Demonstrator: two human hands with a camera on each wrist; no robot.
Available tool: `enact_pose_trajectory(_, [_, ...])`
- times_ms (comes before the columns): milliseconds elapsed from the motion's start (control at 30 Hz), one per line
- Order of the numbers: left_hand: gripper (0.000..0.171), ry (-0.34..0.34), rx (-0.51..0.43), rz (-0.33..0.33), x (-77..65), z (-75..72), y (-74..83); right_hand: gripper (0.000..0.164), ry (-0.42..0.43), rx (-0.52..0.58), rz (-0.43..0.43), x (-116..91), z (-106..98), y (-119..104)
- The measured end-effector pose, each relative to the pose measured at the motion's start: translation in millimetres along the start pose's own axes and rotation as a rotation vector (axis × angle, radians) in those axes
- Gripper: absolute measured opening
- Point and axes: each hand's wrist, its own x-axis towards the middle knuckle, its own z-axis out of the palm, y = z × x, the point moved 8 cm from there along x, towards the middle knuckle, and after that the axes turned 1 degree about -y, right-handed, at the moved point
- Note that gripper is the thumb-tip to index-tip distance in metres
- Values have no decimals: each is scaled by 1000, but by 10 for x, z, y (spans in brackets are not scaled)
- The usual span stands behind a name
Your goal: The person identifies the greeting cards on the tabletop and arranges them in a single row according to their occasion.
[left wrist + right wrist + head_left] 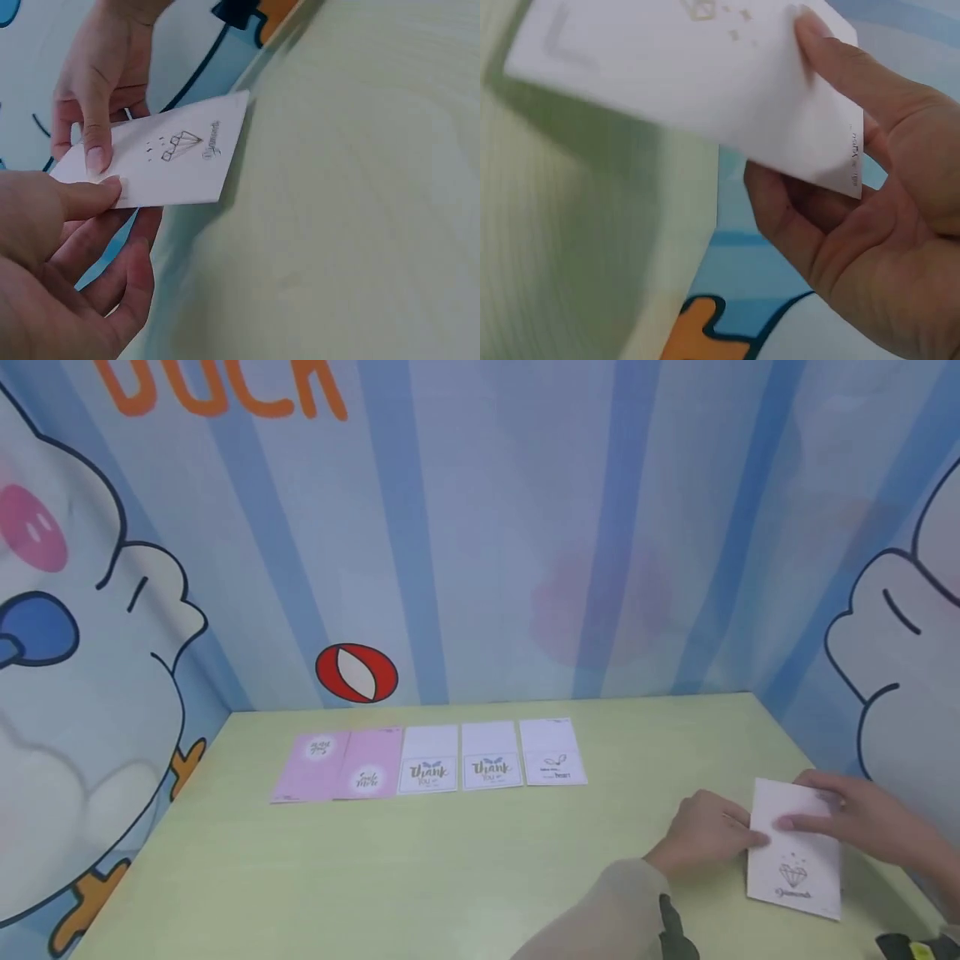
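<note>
A white card [795, 860] with a printed diamond and a line of lettering is held above the table's right side. My left hand [708, 831] pinches its left edge, thumb on the printed face and fingers beneath. From the other side my right hand [862, 814] grips the card near its upper end, its thumb [855, 71] lying flat over the face and the fingers behind. In the left wrist view both thumbs lie close together on the card [180, 154], and its lettered end points away from the hands.
On the pale table [375, 877], a row of cards lies toward the back: two pink cards [307, 777], two white "Thank you" cards [491, 768] and a white "heart" card [555, 764]. Cartoon-printed blue striped walls [495, 527] rise behind and at both sides.
</note>
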Motion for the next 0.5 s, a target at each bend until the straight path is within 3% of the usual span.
enact_pose_trajectory(100, [9, 31, -85, -52, 5, -187, -60, 68, -22, 112, 27, 27, 8, -66])
enact_pose_trajectory(233, [10, 64, -227, -72, 11, -438, -145, 90, -76, 312, 115, 21, 78, -94])
enact_pose_trajectory(367, [12, 84, -333, -91, 21, -630, -270, 78, -71, 449, 106, 3, 155, -181])
enact_pose_trajectory(500, [11, 90, -375, -96, 32, -777, -397, 67, -79, 499, 92, 24, 207, -297])
